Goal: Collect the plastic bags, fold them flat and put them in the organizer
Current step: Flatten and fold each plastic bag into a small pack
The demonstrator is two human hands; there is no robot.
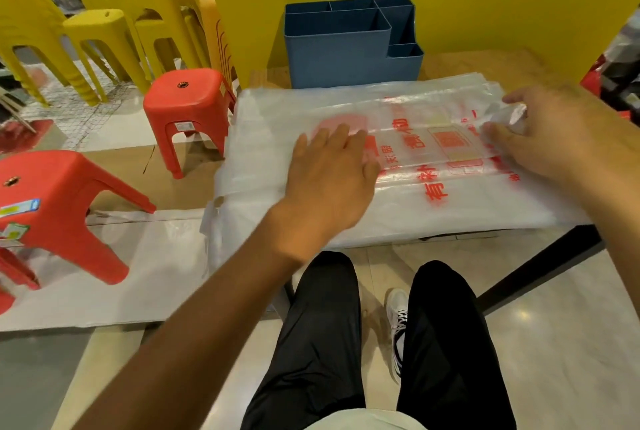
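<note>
A stack of translucent plastic bags (426, 152) with red print lies spread across a small table, its left end hanging over the table edge. My left hand (329, 173) presses flat on the stack's left half, fingers straight. My right hand (554, 131) is at the stack's right end and pinches a crumpled bit of the top bag between thumb and fingers. Behind the bags stands a blue organizer (346, 58) with several compartments, nothing visible inside.
A yellow sign board (485, 20) rises behind the table. Red stools (190, 100) and stacked yellow stools (104, 31) stand to the left. My legs are under the table's near edge. Red items (602, 79) sit at the far right.
</note>
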